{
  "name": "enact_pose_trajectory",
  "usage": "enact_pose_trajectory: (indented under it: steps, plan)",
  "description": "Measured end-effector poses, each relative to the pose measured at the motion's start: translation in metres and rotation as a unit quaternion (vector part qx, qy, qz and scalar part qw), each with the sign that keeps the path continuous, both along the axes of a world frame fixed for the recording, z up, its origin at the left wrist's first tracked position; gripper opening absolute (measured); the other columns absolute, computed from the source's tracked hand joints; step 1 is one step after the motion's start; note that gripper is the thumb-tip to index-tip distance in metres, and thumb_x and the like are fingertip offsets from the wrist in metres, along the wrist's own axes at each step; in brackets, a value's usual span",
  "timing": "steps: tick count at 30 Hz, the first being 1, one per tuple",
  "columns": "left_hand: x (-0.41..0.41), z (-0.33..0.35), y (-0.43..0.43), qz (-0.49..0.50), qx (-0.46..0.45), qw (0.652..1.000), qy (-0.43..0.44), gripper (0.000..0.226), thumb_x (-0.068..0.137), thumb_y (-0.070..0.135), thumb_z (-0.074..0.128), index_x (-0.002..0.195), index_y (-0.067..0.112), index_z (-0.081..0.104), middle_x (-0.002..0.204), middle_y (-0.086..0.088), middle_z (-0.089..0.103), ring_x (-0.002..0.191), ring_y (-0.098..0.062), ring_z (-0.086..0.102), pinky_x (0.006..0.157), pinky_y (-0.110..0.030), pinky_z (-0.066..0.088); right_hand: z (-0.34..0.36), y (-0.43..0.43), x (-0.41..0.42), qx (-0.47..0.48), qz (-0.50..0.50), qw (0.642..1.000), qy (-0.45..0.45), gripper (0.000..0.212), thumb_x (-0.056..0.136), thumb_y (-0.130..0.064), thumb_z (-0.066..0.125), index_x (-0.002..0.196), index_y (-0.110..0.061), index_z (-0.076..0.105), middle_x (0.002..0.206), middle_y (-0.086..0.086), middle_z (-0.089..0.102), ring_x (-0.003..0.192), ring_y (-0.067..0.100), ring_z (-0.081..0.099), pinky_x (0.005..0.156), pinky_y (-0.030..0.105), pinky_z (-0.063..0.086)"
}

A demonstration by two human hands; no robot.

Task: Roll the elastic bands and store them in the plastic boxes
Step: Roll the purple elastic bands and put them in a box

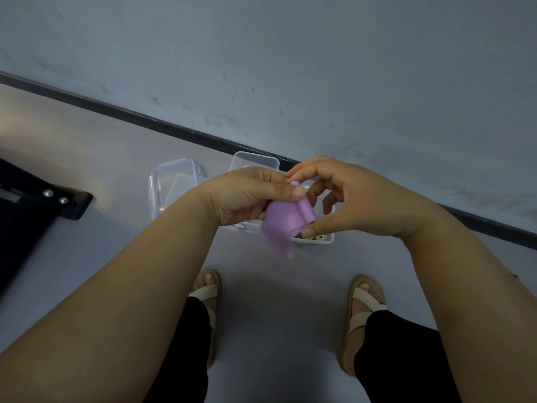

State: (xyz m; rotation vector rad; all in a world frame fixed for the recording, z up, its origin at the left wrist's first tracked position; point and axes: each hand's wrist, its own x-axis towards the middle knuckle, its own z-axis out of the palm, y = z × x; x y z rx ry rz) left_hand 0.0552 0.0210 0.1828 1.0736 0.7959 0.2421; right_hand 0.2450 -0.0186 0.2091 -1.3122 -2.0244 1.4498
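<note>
Purple and thin, the elastic band [283,225] is held in the air between both hands, above the plastic boxes that stand on the floor [261,271] near the wall. The left hand [247,196] pinches the band with thumb and curled fingers at the upper end of the roll. The right hand [360,205] has its fingers bent around the other side, with the thumb pressing at the lower end. One part is already wound into a tight roll [306,210], and a loose tail [279,242] hangs down, blurred. So I judge the step in hand is the rolling, not yet the storing. The next move probably calls for winding in the tail while both hands keep the roll tight, because such material can spring open, and then lowering it into a box. I count one purple band and two hands. Of the boxes I see two clearly: a clear box [174,164] on the left, and a second box [329,241] mostly hidden behind the hands. A far rim [255,158] may belong to it or to a lid; I cannot tell. In its near corner at least two rolled bands [321,237] show.
</note>
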Motion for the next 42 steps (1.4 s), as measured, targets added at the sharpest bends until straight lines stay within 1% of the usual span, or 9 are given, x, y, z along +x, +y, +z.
enact_pose_trajectory:
  steps: [6, 12, 15, 17, 20, 25, 34, 39, 42]
  plan:
    - [-0.003, -0.002, 0.002, -0.017, 0.005, 1.000, -0.024, 0.051, 0.042, 0.054, 0.085, 0.075, 0.017, 0.076, 0.078, 0.000, 0.071, 0.073, -0.012, 0.067, 0.066, -0.022, 0.054, -0.004, -0.001, -0.002, -0.005, -0.024, 0.999, 0.044, 0.055, 0.065, -0.025, 0.083, 0.110, -0.033, 0.053, 0.118, -0.012, 0.053, 0.097, 0.011, 0.057, 0.074, 0.030, 0.053]
    - [-0.007, -0.001, 0.002, 0.015, -0.021, 0.996, -0.089, 0.053, 0.057, 0.051, 0.078, 0.092, 0.012, 0.071, 0.087, -0.004, 0.071, 0.077, -0.014, 0.068, 0.065, -0.024, 0.055, -0.005, -0.002, -0.006, -0.033, -0.049, 0.993, 0.103, 0.056, 0.060, -0.043, 0.076, 0.110, -0.039, 0.052, 0.114, -0.015, 0.058, 0.103, 0.016, 0.060, 0.083, 0.038, 0.056]
    - [-0.007, 0.001, 0.000, 0.011, -0.024, 0.995, -0.093, 0.056, 0.062, 0.047, 0.072, 0.100, 0.006, 0.064, 0.090, -0.004, 0.071, 0.081, -0.015, 0.068, 0.067, -0.024, 0.054, -0.008, -0.001, -0.005, -0.038, -0.058, 0.992, 0.109, 0.052, 0.062, -0.035, 0.078, 0.108, -0.039, 0.053, 0.114, -0.012, 0.058, 0.105, 0.019, 0.060, 0.081, 0.037, 0.056]
    - [-0.005, 0.001, -0.001, 0.011, -0.003, 0.998, -0.063, 0.050, 0.063, 0.043, 0.072, 0.096, 0.007, 0.067, 0.088, -0.004, 0.071, 0.081, -0.015, 0.067, 0.068, -0.023, 0.054, -0.009, -0.001, -0.006, -0.033, -0.053, 0.993, 0.098, 0.051, 0.064, -0.028, 0.079, 0.106, -0.038, 0.053, 0.111, -0.011, 0.058, 0.100, 0.015, 0.060, 0.076, 0.030, 0.053]
    - [-0.004, -0.001, -0.002, 0.012, 0.028, 1.000, -0.002, 0.025, 0.069, 0.034, 0.070, 0.082, 0.013, 0.073, 0.082, -0.003, 0.071, 0.081, -0.016, 0.065, 0.070, -0.023, 0.054, -0.010, -0.002, -0.008, -0.011, -0.045, 0.997, 0.061, 0.051, 0.066, -0.023, 0.083, 0.105, -0.036, 0.053, 0.109, -0.012, 0.056, 0.090, 0.008, 0.056, 0.071, 0.025, 0.051]
    - [-0.004, -0.001, -0.002, 0.045, 0.056, 0.996, 0.045, 0.028, 0.064, 0.035, 0.062, 0.083, 0.016, 0.070, 0.077, 0.004, 0.071, 0.075, -0.012, 0.065, 0.065, -0.023, 0.054, -0.009, -0.002, -0.010, 0.023, -0.034, 0.999, 0.022, 0.062, 0.070, -0.024, 0.079, 0.115, -0.042, 0.042, 0.118, -0.021, 0.046, 0.090, 0.007, 0.055, 0.071, 0.022, 0.053]
    - [-0.002, -0.003, -0.001, 0.020, 0.062, 0.996, 0.058, 0.023, 0.059, 0.036, 0.068, 0.073, 0.020, 0.076, 0.080, 0.000, 0.071, 0.080, -0.016, 0.063, 0.073, -0.026, 0.052, -0.009, -0.001, -0.011, 0.056, -0.038, 0.998, -0.016, 0.053, 0.063, -0.029, 0.082, 0.103, -0.041, 0.050, 0.108, -0.020, 0.049, 0.087, -0.001, 0.053, 0.068, 0.016, 0.051]
    - [-0.002, -0.003, 0.000, 0.087, 0.062, 0.994, 0.032, 0.026, 0.064, 0.031, 0.066, 0.082, 0.012, 0.071, 0.073, 0.002, 0.071, 0.069, -0.010, 0.065, 0.061, -0.020, 0.052, -0.009, 0.000, -0.009, -0.001, -0.085, 0.996, 0.026, 0.066, 0.052, -0.049, 0.075, 0.110, -0.045, 0.046, 0.109, -0.019, 0.055, 0.085, 0.007, 0.060, 0.076, 0.025, 0.054]
    - [-0.001, -0.004, 0.000, 0.124, 0.056, 0.991, -0.004, 0.025, 0.068, 0.027, 0.064, 0.086, 0.009, 0.068, 0.080, 0.000, 0.072, 0.074, -0.011, 0.066, 0.067, -0.022, 0.055, -0.012, 0.001, -0.010, -0.032, -0.145, 0.987, 0.068, 0.055, 0.053, -0.055, 0.068, 0.103, -0.038, 0.054, 0.100, -0.009, 0.065, 0.085, 0.013, 0.065, 0.079, 0.030, 0.055]
